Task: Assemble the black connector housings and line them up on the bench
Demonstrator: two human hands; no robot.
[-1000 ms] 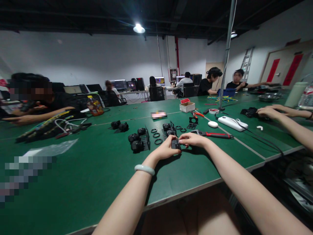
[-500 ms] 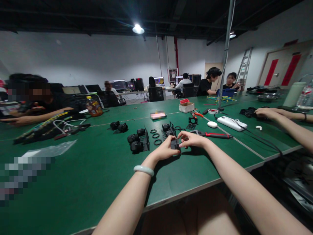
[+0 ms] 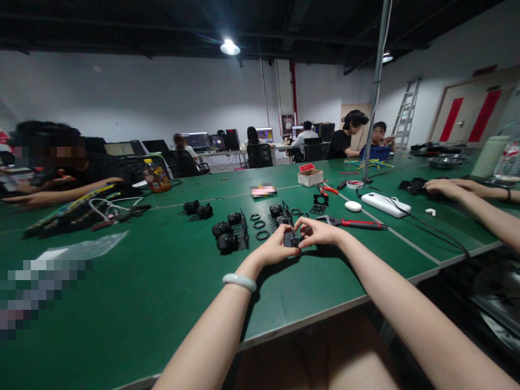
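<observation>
My left hand (image 3: 276, 246), with a pale bangle on the wrist, is closed around a small black ribbed fitting (image 3: 291, 239), which looks like a cable gland. From the other side, my right hand (image 3: 319, 233) curls its fingers and thumb onto the same fitting. Its lower part is partly hidden by my fingers. Just behind my hands stand more black fittings (image 3: 276, 210) on a bracket. To the left is a group of similar fittings (image 3: 226, 242) on a slotted black plate (image 3: 244, 233). Several black rings (image 3: 259, 224) lie between the two groups.
Red-handled pliers (image 3: 361, 224), a white power bank (image 3: 385, 205) and a white oval case (image 3: 353, 206) lie to the right. A small box (image 3: 310, 177) and a metal pole (image 3: 371, 108) stand farther back. Other people's hands (image 3: 447, 187) rest at the right; a person (image 3: 57, 157) sits left.
The right thumb has shifted slightly down along the fitting, and the fingers have moved a little around it. My left hand stays in place.
</observation>
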